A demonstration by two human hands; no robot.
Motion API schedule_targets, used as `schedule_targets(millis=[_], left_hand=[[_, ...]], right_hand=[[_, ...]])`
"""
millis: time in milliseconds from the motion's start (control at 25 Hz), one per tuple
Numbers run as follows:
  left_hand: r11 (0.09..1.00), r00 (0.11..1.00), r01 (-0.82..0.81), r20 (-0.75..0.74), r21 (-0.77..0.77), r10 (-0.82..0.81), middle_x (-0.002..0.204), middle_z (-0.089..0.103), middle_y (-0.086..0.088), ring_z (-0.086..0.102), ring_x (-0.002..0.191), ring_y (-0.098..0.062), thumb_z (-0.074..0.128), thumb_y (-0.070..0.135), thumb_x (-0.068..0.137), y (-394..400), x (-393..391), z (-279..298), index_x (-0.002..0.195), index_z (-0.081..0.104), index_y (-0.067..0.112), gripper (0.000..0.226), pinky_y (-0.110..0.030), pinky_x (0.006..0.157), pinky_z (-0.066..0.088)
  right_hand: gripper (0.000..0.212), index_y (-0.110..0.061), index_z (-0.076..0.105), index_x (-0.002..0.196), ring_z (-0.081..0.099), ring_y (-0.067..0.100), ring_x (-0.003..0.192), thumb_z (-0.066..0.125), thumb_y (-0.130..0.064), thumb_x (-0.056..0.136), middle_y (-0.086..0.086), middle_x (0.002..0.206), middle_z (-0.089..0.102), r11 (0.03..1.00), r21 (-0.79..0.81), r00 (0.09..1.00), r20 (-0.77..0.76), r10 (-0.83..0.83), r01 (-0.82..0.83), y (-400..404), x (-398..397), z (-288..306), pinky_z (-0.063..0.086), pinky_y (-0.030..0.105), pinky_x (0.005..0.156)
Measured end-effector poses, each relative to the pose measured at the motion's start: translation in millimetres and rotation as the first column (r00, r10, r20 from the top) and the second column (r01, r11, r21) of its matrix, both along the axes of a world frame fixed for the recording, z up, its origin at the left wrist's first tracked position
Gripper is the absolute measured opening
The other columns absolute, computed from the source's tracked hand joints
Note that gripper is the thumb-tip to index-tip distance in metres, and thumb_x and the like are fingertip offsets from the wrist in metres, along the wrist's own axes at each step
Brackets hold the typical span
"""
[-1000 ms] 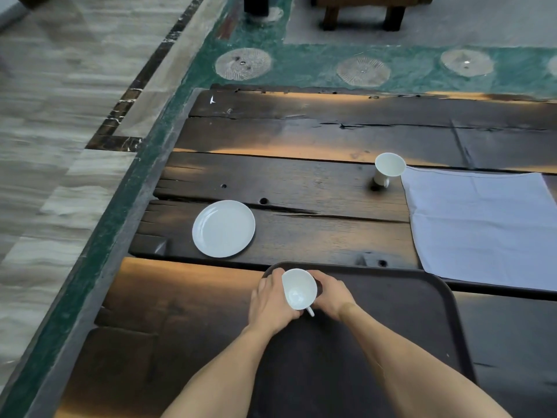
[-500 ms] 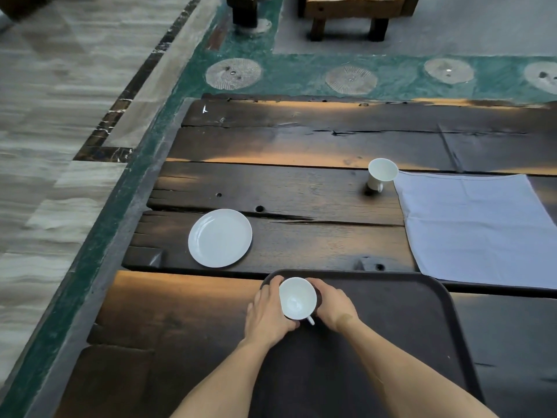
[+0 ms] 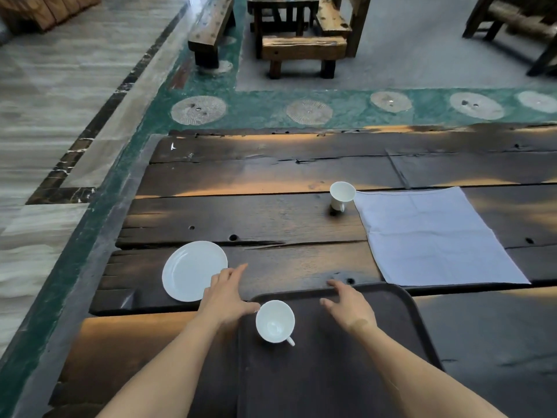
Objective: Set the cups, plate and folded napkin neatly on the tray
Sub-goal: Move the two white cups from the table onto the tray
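Head view is showing both hands with fingers released: left hand nearing the white plate at ten o'clock, right hand hovering over the tray; a careless sweep risks knocking the handled teacup.

no readable text, labels, brands or numbers on anything in view

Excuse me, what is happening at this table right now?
A person is loading a dark tray on a wooden table. One white cup stands on the tray, and neither hand holds it. The left hand reaches open toward the white plate; the right hand is open above the tray. A second cup and an unfolded napkin remain on the table.
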State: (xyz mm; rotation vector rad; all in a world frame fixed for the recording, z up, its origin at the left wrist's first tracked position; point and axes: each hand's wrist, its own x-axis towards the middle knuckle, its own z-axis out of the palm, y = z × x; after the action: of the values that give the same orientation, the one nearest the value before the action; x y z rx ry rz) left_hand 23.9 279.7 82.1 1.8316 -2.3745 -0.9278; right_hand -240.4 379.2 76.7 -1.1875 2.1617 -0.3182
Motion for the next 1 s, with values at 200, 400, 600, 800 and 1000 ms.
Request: schedule_targets(millis=[200, 400, 600, 800, 1000], left_hand=[[0.996, 0.999, 0.021, -0.034, -0.082, -0.024, 0.145, 0.036, 0.007, 0.030, 0.134, -0.018, 0.071, 0.055, 0.070, -10.4, -50.2, 14.0, 0.150, 0.025, 0.038, 0.093, -0.039, 0.104, 0.036], [0.996, 0.999, 0.019, -0.050, -0.085, -0.023, 0.146, 0.037, 0.008, 0.030, 0.135, -0.017, 0.067, 0.060, 0.072, -8.5, -117.0, 9.3, 0.149, 0.025, 0.039, 0.091, -0.039, 0.104, 0.033], [0.998, 0.998, -0.020, -0.062, -0.067, 0.016, 0.143, 0.038, 0.007, 0.031, 0.134, -0.018, 0.067, 0.062, 0.072, -9.8, -185.9, 4.2, 0.147, 0.027, 0.040, 0.088, -0.040, 0.103, 0.032], [0.994, 0.997, -0.058, -0.048, -0.098, 0.053, 0.142, 0.040, 0.005, 0.031, 0.134, -0.018, 0.070, 0.059, 0.073, -20.5, -229.3, -2.0, 0.149, 0.026, 0.038, 0.090, -0.039, 0.104, 0.032], [0.994, 0.999, -0.044, 0.003, -0.099, 0.045, 0.143, 0.039, 0.002, 0.032, 0.134, -0.020, 0.070, 0.057, 0.074, -36.2, -251.0, -4.6, 0.149, 0.027, 0.036, 0.089, -0.039, 0.105, 0.032]], right_hand=[[0.054, -0.033, 0.042, 0.139, 0.050, 0.020, 0.125, 0.059, -0.045, 0.089, -0.004, 0.138, 0.054, 0.998, -0.064, 1.000, -0.025, -0.004, 0.002, -9.6, -52.2, 16.5, 0.047, 0.042, 0.096], [0.059, -0.032, 0.039, 0.142, 0.047, 0.023, 0.128, 0.059, -0.046, 0.089, 0.000, 0.141, 0.050, 0.997, -0.075, 0.998, -0.052, -0.020, 0.016, -17.1, -124.7, 25.9, 0.044, 0.043, 0.099], [0.060, -0.031, 0.038, 0.143, 0.046, 0.024, 0.128, 0.058, -0.048, 0.089, 0.002, 0.140, 0.050, 0.996, -0.090, 0.997, -0.069, 0.018, -0.025, -30.5, -196.2, 29.4, 0.046, 0.044, 0.098], [0.061, -0.033, 0.037, 0.142, 0.048, 0.023, 0.127, 0.058, -0.051, 0.088, 0.001, 0.140, 0.051, 0.992, -0.104, 0.996, -0.059, 0.068, -0.074, -52.5, -239.0, 21.8, 0.048, 0.043, 0.096], [0.062, -0.033, 0.037, 0.143, 0.050, 0.025, 0.126, 0.059, -0.052, 0.088, 0.002, 0.141, 0.051, 0.991, -0.086, 0.994, -0.057, 0.098, -0.103, -71.4, -256.9, 1.7, 0.049, 0.044, 0.096]])
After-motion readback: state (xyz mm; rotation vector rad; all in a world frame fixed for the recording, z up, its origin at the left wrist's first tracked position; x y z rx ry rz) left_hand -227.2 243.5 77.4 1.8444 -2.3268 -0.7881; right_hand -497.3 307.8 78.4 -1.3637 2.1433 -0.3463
